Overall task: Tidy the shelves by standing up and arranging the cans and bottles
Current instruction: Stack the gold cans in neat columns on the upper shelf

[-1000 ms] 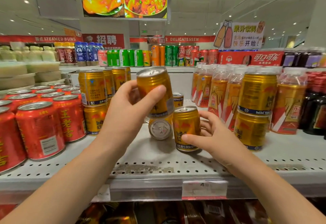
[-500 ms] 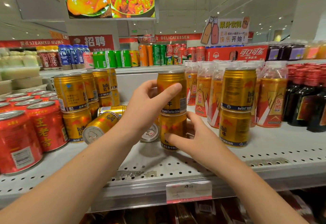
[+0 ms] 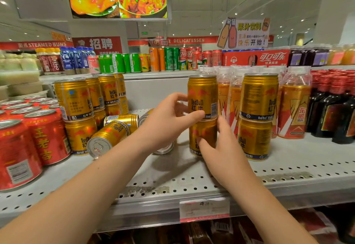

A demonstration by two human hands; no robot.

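Observation:
A gold Red Bull can (image 3: 202, 95) stands upright on top of a second gold can (image 3: 204, 131) in the middle of the perforated shelf (image 3: 192, 183). My left hand (image 3: 167, 122) grips the upper can from its left, thumb across its lower front. My right hand (image 3: 225, 153) holds the lower can, thumb on its front and fingers round its right side. Two gold cans lie on their sides to the left, one in front (image 3: 108, 138) and one behind (image 3: 123, 118). Another fallen can (image 3: 164, 148) shows partly under my left wrist.
A two-can gold stack (image 3: 257, 113) stands just to the right, with orange drink bottles (image 3: 294, 107) and dark bottles (image 3: 336, 111) beyond. More gold stacks (image 3: 75, 109) and red cans (image 3: 46, 134) fill the left side. A price tag (image 3: 204, 209) hangs on the shelf edge.
My left hand lowered the tilted can and stood it on the can held by my right hand. The two now form one upright stack.

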